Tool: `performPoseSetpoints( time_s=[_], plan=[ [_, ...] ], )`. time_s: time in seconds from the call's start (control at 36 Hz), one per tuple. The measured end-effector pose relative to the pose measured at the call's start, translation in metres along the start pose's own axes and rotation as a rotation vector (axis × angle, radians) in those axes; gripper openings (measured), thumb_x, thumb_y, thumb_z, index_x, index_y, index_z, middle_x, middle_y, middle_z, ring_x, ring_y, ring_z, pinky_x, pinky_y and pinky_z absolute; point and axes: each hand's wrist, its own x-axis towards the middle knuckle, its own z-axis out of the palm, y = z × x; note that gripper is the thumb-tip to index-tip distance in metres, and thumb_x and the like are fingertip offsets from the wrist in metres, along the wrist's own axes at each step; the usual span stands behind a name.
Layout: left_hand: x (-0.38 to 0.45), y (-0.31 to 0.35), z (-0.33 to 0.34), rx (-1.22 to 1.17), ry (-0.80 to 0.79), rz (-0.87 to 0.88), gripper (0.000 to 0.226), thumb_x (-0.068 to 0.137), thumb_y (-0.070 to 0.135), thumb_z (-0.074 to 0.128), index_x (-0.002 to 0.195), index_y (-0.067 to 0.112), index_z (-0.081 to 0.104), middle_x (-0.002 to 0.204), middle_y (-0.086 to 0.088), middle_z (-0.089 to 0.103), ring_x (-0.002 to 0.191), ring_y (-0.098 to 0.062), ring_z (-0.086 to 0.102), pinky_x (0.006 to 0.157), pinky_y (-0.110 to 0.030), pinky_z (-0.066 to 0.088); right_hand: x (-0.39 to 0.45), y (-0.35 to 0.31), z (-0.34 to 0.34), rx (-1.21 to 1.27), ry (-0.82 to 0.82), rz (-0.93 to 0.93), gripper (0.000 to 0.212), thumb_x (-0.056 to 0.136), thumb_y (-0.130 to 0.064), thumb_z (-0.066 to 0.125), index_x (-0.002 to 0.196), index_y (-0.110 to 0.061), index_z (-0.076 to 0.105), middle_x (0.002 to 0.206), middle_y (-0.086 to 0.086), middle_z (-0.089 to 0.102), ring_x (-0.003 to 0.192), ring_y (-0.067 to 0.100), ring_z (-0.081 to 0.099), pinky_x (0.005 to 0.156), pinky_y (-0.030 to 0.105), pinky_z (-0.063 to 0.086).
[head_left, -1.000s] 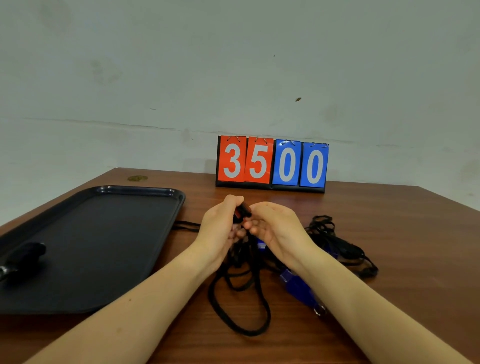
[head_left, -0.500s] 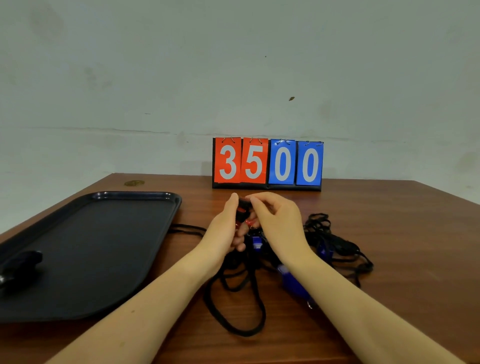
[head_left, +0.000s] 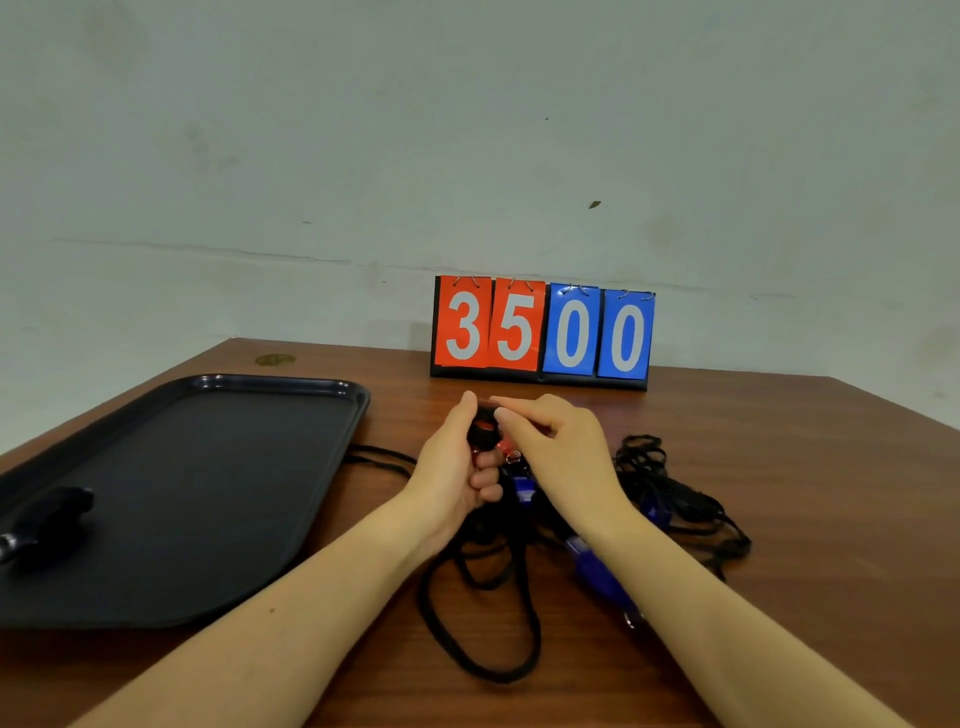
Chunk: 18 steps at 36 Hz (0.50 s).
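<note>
tray (head_left: 280, 384) on the left w/ one black thing (head_left: 47, 514) in it. left hand (head_left: 452, 467) curls round a red-black whistle (head_left: 483, 434) just above the table, right hand (head_left: 561, 457) pinches its top w/ thumb & forefinger. looks like mid-untangle: next move prob needs its cord (head_left: 519, 670) teased free of the pile (head_left: 670, 493), then over to the tray.

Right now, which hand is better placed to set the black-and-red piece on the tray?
Likely left: the left hand wraps the black-and-red piece and lies nearer the tray; the right hand only pinches its top.
</note>
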Motion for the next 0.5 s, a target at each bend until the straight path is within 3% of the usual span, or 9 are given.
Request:
performPoseSetpoints(
  time_s=[0.14,0.28,0.39,0.5],
  plan=[
    [-0.0012,-0.0002,-0.0007,-0.041,-0.02,0.017,0.041,0.1,0.048,0.037,0.098,0.011,0.056,0.059,-0.001,0.036,0.046,-0.009,0.029,0.043,-0.021,0.026,0.0007,-0.0005,-0.0005,0.134,-0.043,0.064,0.025,0.093,-0.02,0.06,0.116,-0.024,0.069,0.099,-0.017,0.071,0.093,-0.01,0.063,0.074,0.002,0.045],
    [-0.0015,-0.0029,-0.0016,-0.034,-0.035,0.013,0.042,0.101,0.048,0.034,0.098,0.011,0.054,0.057,0.0,0.034,0.044,-0.009,0.028,0.041,-0.021,0.026,-0.0001,0.0005,-0.0026,0.118,-0.085,0.081,0.025,0.095,-0.021,0.057,0.117,-0.026,0.068,0.09,-0.014,0.071,0.063,-0.015,0.057,0.06,0.006,0.043],
    [0.0009,-0.0008,0.0007,-0.022,-0.014,0.009,0.05,0.1,0.052,0.031,0.1,0.01,0.057,0.055,0.001,0.037,0.044,-0.009,0.03,0.041,-0.021,0.029,0.0005,0.0007,0.0005,-0.021,-0.113,0.054,0.03,0.098,-0.025,0.051,0.126,-0.03,0.061,0.104,-0.01,0.064,0.093,-0.001,0.058,0.084,0.015,0.045],
    [0.0019,0.0033,0.003,-0.014,0.027,-0.015,0.059,0.099,0.056,0.029,0.105,0.008,0.062,0.059,-0.002,0.041,0.046,-0.011,0.033,0.044,-0.023,0.031,0.0008,-0.0057,0.0017,-0.083,-0.104,-0.002,0.031,0.093,-0.031,0.059,0.124,-0.033,0.059,0.112,-0.012,0.056,0.098,-0.005,0.052,0.079,0.008,0.04]
  ],
)
